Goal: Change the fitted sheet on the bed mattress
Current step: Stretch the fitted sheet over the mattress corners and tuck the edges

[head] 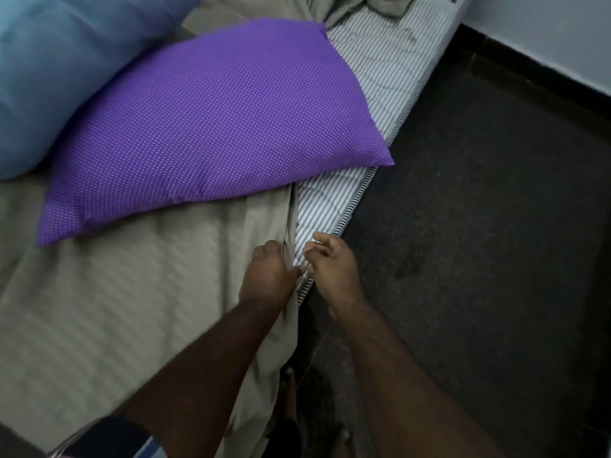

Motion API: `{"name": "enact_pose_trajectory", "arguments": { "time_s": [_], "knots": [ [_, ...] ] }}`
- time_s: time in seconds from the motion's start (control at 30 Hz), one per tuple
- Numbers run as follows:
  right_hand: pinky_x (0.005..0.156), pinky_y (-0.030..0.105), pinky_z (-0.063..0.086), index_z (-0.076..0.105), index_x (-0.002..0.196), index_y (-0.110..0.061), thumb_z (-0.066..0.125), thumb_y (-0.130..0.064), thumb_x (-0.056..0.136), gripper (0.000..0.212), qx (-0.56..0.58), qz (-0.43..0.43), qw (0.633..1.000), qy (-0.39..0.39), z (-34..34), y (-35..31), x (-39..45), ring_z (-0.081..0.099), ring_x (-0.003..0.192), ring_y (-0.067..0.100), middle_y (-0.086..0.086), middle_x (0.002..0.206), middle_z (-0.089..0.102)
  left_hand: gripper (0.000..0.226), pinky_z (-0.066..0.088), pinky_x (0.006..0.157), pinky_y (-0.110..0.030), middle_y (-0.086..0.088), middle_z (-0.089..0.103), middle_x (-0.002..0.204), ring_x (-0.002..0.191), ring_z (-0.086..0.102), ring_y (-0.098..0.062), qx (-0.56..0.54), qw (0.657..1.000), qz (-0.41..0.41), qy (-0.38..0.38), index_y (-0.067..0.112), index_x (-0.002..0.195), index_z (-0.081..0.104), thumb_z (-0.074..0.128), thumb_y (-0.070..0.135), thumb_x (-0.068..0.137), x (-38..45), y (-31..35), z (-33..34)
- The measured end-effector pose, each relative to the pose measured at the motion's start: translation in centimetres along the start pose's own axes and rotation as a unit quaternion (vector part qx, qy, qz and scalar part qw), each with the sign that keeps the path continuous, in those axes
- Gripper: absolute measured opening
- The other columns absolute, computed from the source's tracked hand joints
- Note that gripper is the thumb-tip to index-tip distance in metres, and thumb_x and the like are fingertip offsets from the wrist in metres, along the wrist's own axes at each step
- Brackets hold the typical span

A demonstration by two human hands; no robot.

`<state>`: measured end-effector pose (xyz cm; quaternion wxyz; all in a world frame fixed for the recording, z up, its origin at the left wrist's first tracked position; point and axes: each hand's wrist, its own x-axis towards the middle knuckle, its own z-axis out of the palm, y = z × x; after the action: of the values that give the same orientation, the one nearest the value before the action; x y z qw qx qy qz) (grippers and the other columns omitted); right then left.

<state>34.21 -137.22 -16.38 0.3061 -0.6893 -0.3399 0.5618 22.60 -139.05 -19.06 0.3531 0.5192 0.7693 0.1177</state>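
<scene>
The curled fingers of the left hand grip the bunched edge of the grey-green fitted sheet, the right hand pinches it beside, at the striped mattress edge, below the purple pillow.

Beige fitted sheet, grey-striped white mattress, white-dotted purple pillow, blue pillow.

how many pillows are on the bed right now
2: a purple white-dotted fabric pillow lying across the olive sheet and striped mattress, and a plain blue pillow beside it at upper left. More may lie outside view.
</scene>
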Motion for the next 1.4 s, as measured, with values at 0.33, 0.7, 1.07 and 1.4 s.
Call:
{"name": "enact_pose_trajectory", "arguments": {
  "time_s": [0.33,0.7,1.07,1.4],
  "knots": [
    [0.074,0.035,0.057,0.061,0.103,-0.010,0.056,-0.011,0.098,0.007,0.158,0.136,0.967,-0.148,0.8,-5.3,10.4,0.066,0.088,0.025,0.012,0.095,0.070,0.010,0.037,0.067,-0.035,-0.006,0.068,0.093,0.090,0.063,-0.034,0.161,0.984,0.013,0.069,0.023,0.079,0.046,0.049,0.027,0.087,0.8,4.1,-1.0],
    [0.071,0.040,0.055,0.070,0.098,-0.006,0.063,-0.006,0.088,0.011,0.075,0.107,0.978,-0.162,-6.2,-8.0,15.7,0.063,0.078,0.024,0.014,0.087,0.068,0.016,0.034,0.057,-0.031,0.002,0.056,0.065,0.059,0.056,-0.027,0.259,0.953,0.103,0.122,0.023,0.071,0.059,0.068,0.021,0.059,-2.8,12.2,5.8],
    [0.074,0.042,0.056,0.069,0.109,-0.010,0.060,-0.011,0.097,0.015,-0.135,0.028,0.983,0.119,-24.6,0.2,16.7,0.057,0.071,0.018,0.015,0.094,0.067,0.019,0.042,0.066,-0.030,0.004,0.067,0.087,0.083,0.063,-0.022,-0.035,0.990,-0.134,-0.003,0.028,0.086,0.059,0.044,0.018,0.081,-8.8,11.6,14.3],
    [0.057,0.025,0.045,0.061,0.098,-0.021,0.063,-0.011,0.095,0.010,-0.182,0.139,0.920,-0.318,-13.1,6.2,2.1,0.064,0.073,0.015,0.002,0.086,0.071,0.016,0.038,0.061,-0.028,-0.002,0.058,0.078,0.077,0.055,-0.024,-0.315,0.774,-0.466,0.291,0.012,0.106,0.059,0.056,0.003,0.093,-17.4,0.9,11.0]
  ]
}}
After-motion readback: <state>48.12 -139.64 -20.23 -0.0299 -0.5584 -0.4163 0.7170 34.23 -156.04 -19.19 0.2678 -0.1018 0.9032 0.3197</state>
